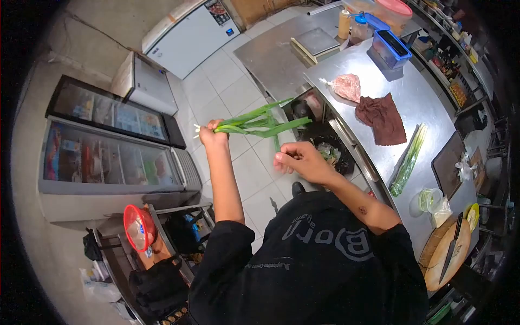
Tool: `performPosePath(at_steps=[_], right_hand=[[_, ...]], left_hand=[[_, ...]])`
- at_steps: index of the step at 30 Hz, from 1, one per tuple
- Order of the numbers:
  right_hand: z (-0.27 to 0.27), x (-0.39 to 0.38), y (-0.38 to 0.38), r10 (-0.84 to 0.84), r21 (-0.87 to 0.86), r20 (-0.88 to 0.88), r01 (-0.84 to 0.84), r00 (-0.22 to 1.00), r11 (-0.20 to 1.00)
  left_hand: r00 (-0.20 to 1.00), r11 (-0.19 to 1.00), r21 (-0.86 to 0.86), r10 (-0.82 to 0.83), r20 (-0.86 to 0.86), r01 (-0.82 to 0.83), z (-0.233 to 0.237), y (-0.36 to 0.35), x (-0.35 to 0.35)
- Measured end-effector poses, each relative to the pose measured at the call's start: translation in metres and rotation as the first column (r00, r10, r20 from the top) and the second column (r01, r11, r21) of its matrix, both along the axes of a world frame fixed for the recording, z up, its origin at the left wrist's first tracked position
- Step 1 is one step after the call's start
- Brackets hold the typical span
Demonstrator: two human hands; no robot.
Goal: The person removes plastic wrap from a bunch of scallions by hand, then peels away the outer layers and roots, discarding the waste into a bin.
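My left hand [214, 133] is closed round the white root ends of a small bunch of spring onions [254, 125], held out over the floor. Their long green leaves spread to the right. One leaf hangs from the bunch down to the curled fingertips of my right hand [303, 161], which is pinched at its end; the fingertips are slightly blurred. Another bundle of spring onions [410, 160], in clear wrap, lies on the steel table [374, 157] to my right.
Below my right hand stands a bin lined with a black bag [342, 154], with scraps inside. The table holds a brown cloth [382, 119], a bag of pink food [345, 86], a blue-lidded container [391, 49], and a knife [452, 246] on a round chopping board [433, 265].
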State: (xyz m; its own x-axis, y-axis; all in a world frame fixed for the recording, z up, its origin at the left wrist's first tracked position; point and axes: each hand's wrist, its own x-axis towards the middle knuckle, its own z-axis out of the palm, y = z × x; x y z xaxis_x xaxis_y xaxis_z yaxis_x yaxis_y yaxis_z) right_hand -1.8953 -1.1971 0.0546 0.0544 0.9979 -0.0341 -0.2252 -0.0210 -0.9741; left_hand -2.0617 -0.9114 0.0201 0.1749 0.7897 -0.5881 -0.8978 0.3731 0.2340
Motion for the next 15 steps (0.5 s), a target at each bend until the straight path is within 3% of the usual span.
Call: performPosePath(at_steps=[2, 4, 5, 10, 11, 13, 15], right_hand=[[0.008, 0.001, -0.009, -0.076, 0.061, 0.096, 0.071, 0.992, 0.996], [0.023, 0.004, -0.022, -0.3, 0.225, 0.448, 0.219, 0.842, 0.949], [0.023, 0.006, -0.027, -0.301, 0.225, 0.448, 0.22, 0.842, 0.949], [0.022, 0.015, -0.048, -0.523, 0.548, 0.396, 0.262, 0.755, 0.794], [0.022, 0.02, -0.055, -0.537, 0.545, 0.403, 0.278, 0.741, 0.791], [0.024, 0.032, -0.069, -0.492, 0.375, 0.488, 0.336, 0.721, 0.864], [0.008, 0.045, -0.071, -0.517, 0.323, 0.523, 0.403, 0.678, 0.856]], left_hand=[[1.0, 1.0, 0.005, 0.011, 0.017, -0.011, -0.009, 0.012, -0.012], [1.0, 1.0, 0.008, 0.031, 0.001, -0.031, -0.01, 0.018, -0.02], [0.999, 0.999, 0.01, 0.05, -0.015, -0.05, -0.01, 0.02, -0.025], [0.995, 0.996, 0.019, 0.092, -0.03, -0.091, -0.039, 0.066, -0.07], [0.993, 0.995, 0.032, 0.099, -0.068, -0.097, -0.048, 0.075, -0.083], [0.972, 0.98, 0.058, 0.198, -0.127, -0.192, -0.029, 0.059, -0.085], [0.999, 0.989, 0.141, 0.042, -0.023, -0.038, -0.044, 0.072, -0.113]])
